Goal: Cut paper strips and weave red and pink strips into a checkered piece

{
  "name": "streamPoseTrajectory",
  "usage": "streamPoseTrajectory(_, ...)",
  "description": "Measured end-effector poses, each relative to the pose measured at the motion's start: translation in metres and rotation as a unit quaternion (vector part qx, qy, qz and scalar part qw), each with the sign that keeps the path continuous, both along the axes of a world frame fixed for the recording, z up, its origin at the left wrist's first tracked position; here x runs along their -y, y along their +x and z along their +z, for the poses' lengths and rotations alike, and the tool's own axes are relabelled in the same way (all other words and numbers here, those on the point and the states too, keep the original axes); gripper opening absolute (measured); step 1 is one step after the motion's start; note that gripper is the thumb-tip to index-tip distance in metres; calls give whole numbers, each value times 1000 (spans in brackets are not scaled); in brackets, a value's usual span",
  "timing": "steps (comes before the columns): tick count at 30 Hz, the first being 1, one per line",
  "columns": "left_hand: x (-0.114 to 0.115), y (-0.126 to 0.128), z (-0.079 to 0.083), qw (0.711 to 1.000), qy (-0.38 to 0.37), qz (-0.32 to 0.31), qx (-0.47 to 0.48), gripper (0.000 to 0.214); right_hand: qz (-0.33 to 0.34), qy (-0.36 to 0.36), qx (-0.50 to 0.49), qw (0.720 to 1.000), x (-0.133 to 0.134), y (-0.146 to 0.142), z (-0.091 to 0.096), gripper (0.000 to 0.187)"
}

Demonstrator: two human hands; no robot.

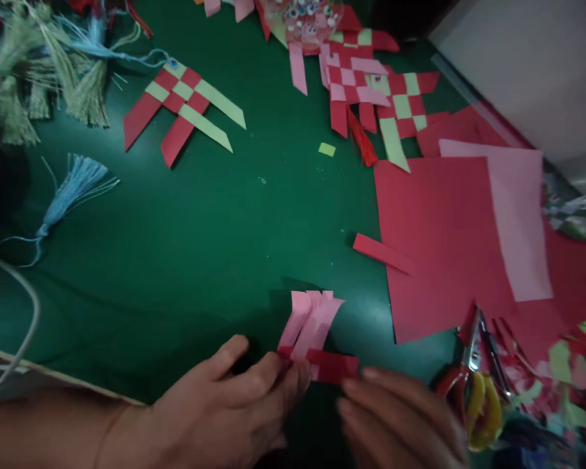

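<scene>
Pink and red paper strips [314, 324] are woven together near the table's front edge. My left hand [234, 397] is closed on this weave, with its fingertips pressing where the strips cross. A red strip [334, 367] juts out to the right from under those fingers. At its right end are the fingers of my right hand [400, 413], blurred, stretched out and slightly apart; its thumb is hidden. The pink strip ends stand up, away from me.
Red paper sheets [444, 247], a pink sheet [520, 221], scissors [473, 378] and paper scraps [566, 371] lie at right. Finished woven paper fish [180, 98] and tassels [75, 195] lie at far left. More woven fish [351, 81] sit beside a container of beads [310, 19].
</scene>
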State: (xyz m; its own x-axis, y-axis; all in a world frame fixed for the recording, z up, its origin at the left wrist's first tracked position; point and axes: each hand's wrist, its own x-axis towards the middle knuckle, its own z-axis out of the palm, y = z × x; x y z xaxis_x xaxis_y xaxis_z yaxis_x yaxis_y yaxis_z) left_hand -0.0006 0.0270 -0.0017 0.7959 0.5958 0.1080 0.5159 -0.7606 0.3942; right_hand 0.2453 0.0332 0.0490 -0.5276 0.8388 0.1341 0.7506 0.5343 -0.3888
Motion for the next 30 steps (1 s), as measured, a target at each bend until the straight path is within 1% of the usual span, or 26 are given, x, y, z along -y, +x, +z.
streamPoseTrajectory(1,0,0,0,1000,-5,-6,3,31,52,2,-7,999,2,-9,-3,21)
streamPoseTrajectory(2,0,0,0,1000,-11,-10,7,29,64,-9,0,998,3,-17,-7,22)
streamPoseTrajectory(4,-1,1,0,1000,-10,-6,10,29,65,-20,16,998,1,-28,-14,26)
streamPoseTrajectory(7,-2,2,0,1000,2,4,0,35,40,-3,43,998,-7,-30,-24,30)
streamPoseTrajectory(11,-5,1,3,1000,25,3,-2,46,-32,42,87,995,-10,-20,-30,35)
streamPoseTrajectory(12,-6,1,4,1000,29,2,-2,47,-47,57,79,994,-8,-17,-30,37)
streamPoseTrajectory(14,-7,-1,6,999,33,-4,-9,49,-56,81,41,994,0,-14,-30,41)
streamPoseTrajectory(17,-7,-1,9,999,30,-7,-22,52,-32,76,7,997,15,-15,-31,41)
streamPoseTrajectory(20,-6,-1,12,999,23,8,-30,52,-18,57,30,998,27,-20,-36,38)
streamPoseTrajectory(23,-5,0,15,999,22,22,-38,51,-22,57,55,997,33,-24,-42,36)
streamPoseTrajectory(26,-1,1,17,998,38,19,-44,51,-25,62,66,996,41,-25,-45,38)
streamPoseTrajectory(30,10,-4,16,999,44,6,-30,55,-30,74,58,995,62,-27,-44,42)
